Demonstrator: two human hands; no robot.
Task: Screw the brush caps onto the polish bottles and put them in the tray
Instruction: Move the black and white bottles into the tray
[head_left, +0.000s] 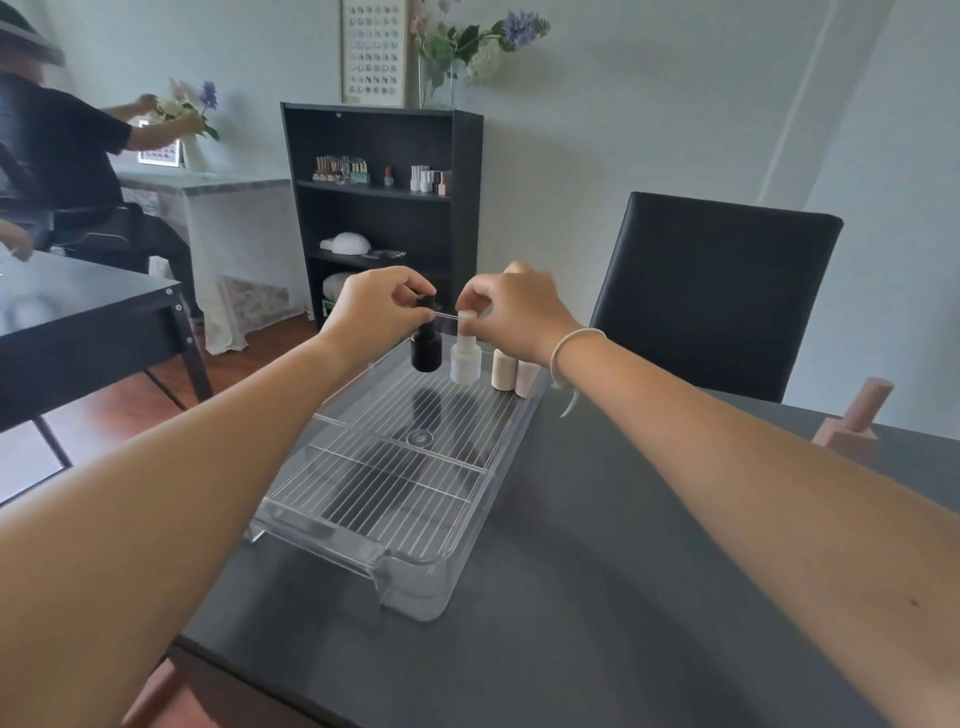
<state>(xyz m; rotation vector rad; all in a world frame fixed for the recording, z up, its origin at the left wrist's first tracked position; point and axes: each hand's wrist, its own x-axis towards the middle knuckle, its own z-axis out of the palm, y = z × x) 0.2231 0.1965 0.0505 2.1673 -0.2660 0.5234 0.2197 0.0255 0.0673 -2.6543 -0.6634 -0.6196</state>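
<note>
Polish bottles, black (426, 353) and white (465, 358), hung by their caps beneath pinching left (371, 306) and right (519, 312) fingers, apparently for lowering into the tray (415, 577).

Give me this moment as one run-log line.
left hand: grips black bottle cap | right hand: grips white bottle cap | both over tray far end | beige bottle, pink bottle alongside
</note>
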